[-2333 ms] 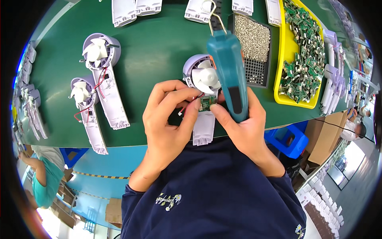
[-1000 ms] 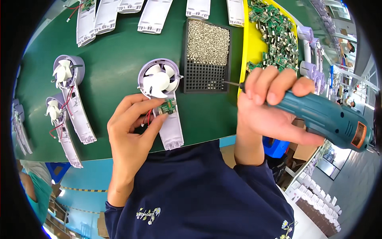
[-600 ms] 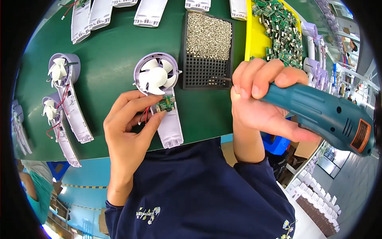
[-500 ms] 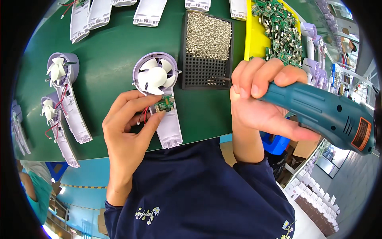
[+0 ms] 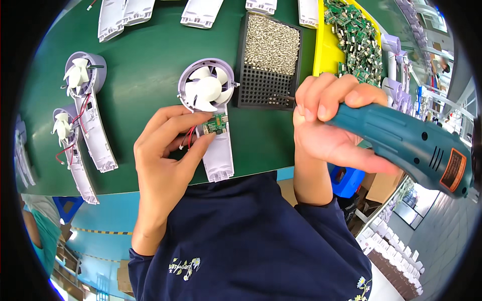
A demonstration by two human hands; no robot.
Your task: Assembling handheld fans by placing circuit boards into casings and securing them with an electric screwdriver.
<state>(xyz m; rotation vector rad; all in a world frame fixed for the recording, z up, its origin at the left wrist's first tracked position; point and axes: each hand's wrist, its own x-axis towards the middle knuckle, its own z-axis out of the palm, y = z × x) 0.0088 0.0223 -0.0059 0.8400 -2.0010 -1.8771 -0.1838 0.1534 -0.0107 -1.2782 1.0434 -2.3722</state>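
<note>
Between the thumb and fingers of my left hand [image 5: 168, 145] is a small green circuit board [image 5: 216, 123], held against the handle of a lilac fan housing [image 5: 219, 158]. White fan blades [image 5: 207, 91] sit in the round ring above it, and red wires hang beside the board. My right hand [image 5: 336, 120] is wrapped round a teal electric screwdriver [image 5: 401, 138]. The screwdriver's bit points left over the lower right corner of a black screw tray [image 5: 266, 92], where a few screws stand in holes. Whether the bit touches a screw, I cannot tell.
Silver screws [image 5: 272, 44] are heaped in the tray's upper part. A yellow bin [image 5: 326, 60] of green circuit boards stands to the right. Two more fan housings [image 5: 95, 125] lie at the left, with several white shells [image 5: 201, 12] along the far side. Another person's sleeve [image 5: 49, 233] shows at lower left.
The view has shifted slightly, so the table things sit a little differently in the picture. Both hands keep their grips, and the screwdriver's bit stays at the tray's lower right corner.
</note>
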